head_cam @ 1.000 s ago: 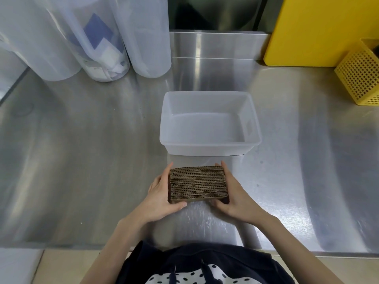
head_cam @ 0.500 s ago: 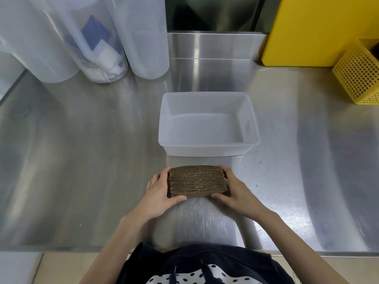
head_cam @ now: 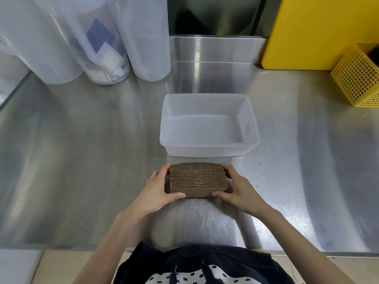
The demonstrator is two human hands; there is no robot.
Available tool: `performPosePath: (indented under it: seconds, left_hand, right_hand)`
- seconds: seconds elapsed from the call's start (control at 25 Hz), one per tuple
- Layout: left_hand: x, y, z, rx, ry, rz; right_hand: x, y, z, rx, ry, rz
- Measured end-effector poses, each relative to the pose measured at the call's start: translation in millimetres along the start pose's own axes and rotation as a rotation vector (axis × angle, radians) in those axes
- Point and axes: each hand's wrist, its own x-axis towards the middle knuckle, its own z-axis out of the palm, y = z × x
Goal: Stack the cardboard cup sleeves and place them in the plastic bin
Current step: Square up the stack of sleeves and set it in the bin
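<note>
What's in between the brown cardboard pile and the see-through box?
Nothing: the head view shows only bare steel counter between the cardboard sleeve stack, held by both hands, and the empty plastic bin.

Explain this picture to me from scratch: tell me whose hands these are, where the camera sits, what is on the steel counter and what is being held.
No machine here: a person wears a camera on the head, looking down at their own bare hands. The left hand and right hand clasp a stack of cardboard cup sleeves from either side, fingers wrapped round its ends. Just beyond it on the steel counter stands an empty plastic bin. Further back are clear plastic containers on the left, and a yellow board and yellow perforated basket on the right.
</note>
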Motion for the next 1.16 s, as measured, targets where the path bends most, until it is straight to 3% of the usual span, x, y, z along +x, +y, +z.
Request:
performPosePath:
  seconds: [0.44, 0.68, 1.16]
  left_hand:
    - [2.5, -2.5, -5.1, 0.005, -0.040, -0.044]
    - [0.3, 16.2, -25.7, -0.207, -0.114, 0.033]
    - [21.3, 50.4, -71.2, -0.310, -0.034, 0.127]
  right_hand:
    - [0.8, -6.3, -1.8, 0.035, -0.043, 0.040]
    - [2.0, -20.7, -16.4, 0.200, -0.045, 0.076]
    - [21.9, -60.2, -48.7, 0.259, -0.041, 0.036]
